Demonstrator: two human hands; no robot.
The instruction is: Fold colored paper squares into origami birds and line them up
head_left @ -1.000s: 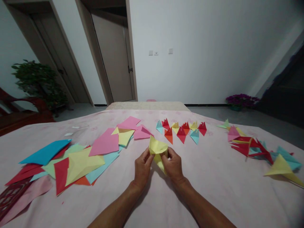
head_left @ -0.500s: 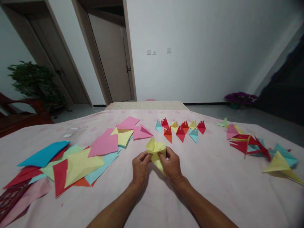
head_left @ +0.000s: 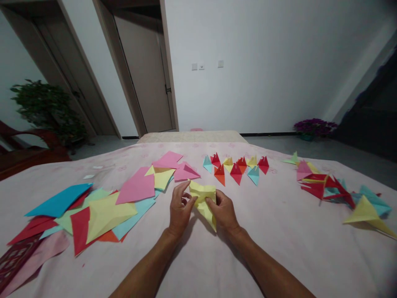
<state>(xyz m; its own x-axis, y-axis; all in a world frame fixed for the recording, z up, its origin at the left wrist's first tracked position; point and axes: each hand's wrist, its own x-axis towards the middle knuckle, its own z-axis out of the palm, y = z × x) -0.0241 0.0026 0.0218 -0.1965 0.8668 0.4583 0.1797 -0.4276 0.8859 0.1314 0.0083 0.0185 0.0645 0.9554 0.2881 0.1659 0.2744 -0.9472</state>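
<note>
A partly folded sheet of yellow origami paper (head_left: 203, 193) is held up just above the pink cloth, its lower point hanging down. My right hand (head_left: 225, 210) pinches its right side, thumb on the front and the fingers mostly hidden behind. At the left edge is my left hand (head_left: 180, 207), its thumb against the paper and its index fingertip by the upper left corner. The other left fingers are curled. Beyond the hands, several small folded paper cranes (head_left: 235, 174) in red, orange, yellow and light blue stand in two rows.
Loose coloured paper sheets (head_left: 111, 217) overlap on the left, with pink sheets (head_left: 136, 186) further back. Larger folded paper pieces (head_left: 328, 190) lie in a heap on the right. A pink patterned cloth (head_left: 279, 248) covers the table.
My left hand has loosened and shifted slightly left, its index finger rising to the paper's upper corner. The paper's top has opened flatter and wider. My right hand keeps its pinch.
</note>
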